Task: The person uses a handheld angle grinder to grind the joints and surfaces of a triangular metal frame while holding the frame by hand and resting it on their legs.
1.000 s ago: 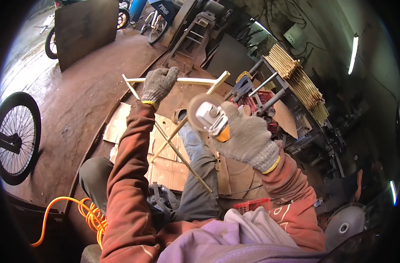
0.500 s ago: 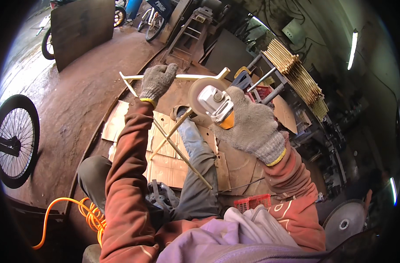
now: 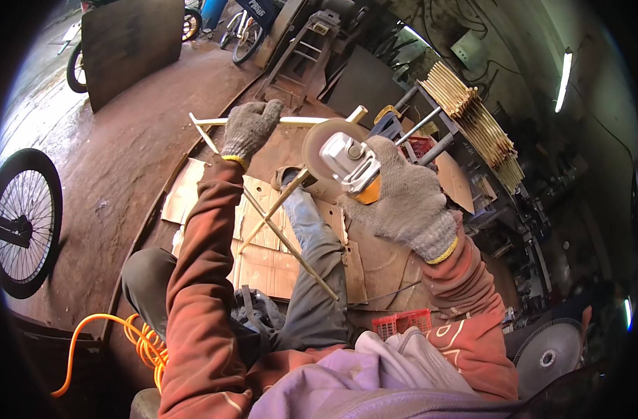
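Both my hands wear grey knit gloves. My left hand (image 3: 252,130) is closed round a bar of a frame of thin pale metal tubes (image 3: 301,121), whose crossed legs slant down over my lower leg. My right hand (image 3: 406,199) grips an angle grinder (image 3: 347,157) with a silver head and an orange body. The grinder's round disc (image 3: 324,145) lies over the frame near the joint of its right leg and the top bar. Whether the disc touches the metal I cannot tell, because the disc and grinder head hide that joint.
Flattened cardboard (image 3: 263,269) lies under the frame and my legs. An orange hose (image 3: 148,346) coils at lower left, near a spoked wheel (image 3: 29,223). A red crate (image 3: 401,322) is close to my right side. Stacked metal tubes (image 3: 472,119) rest on a rack at right.
The grinder and my right hand have shifted slightly to the right along the frame. My left hand keeps its hold in nearly the same place.
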Available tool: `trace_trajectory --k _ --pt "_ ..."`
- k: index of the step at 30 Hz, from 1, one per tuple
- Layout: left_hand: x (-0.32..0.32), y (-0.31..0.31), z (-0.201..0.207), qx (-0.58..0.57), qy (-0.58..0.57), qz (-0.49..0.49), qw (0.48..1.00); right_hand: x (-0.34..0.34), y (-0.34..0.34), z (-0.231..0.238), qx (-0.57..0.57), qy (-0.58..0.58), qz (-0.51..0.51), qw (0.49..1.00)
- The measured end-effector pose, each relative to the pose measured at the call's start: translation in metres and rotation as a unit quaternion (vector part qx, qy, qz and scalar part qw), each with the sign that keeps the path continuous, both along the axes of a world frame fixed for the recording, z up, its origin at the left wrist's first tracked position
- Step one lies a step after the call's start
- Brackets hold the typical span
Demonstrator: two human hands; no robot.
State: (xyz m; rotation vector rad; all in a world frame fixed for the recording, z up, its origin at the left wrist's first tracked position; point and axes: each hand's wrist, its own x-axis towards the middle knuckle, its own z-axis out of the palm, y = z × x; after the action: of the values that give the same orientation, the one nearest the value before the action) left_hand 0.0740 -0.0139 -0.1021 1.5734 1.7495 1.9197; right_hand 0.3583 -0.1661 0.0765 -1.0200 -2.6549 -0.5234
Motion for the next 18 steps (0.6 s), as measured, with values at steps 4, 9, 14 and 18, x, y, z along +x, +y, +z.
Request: trace_trajectory --k 4,9,14,18 --pt "-0.002 -0.002 -0.001 0.005 -0.005 0.001 1.000 -0.001 -0.001 -0.003 0.007 -0.009 0.007 1.000" --pt "0.000 -0.001 0.000 0.007 -0.014 -0.005 1.000 0.003 0.002 -0.002 0.011 0.012 0.016 1.000" --pt "-0.001 -0.005 0.002 0.005 -0.010 -0.007 1.000 0.005 0.007 -0.010 0.050 -0.004 0.058 0.997" --pt "-0.002 -0.004 0.000 0.010 -0.017 -0.009 1.000 0.008 0.008 -0.009 0.043 0.014 0.053 0.998"
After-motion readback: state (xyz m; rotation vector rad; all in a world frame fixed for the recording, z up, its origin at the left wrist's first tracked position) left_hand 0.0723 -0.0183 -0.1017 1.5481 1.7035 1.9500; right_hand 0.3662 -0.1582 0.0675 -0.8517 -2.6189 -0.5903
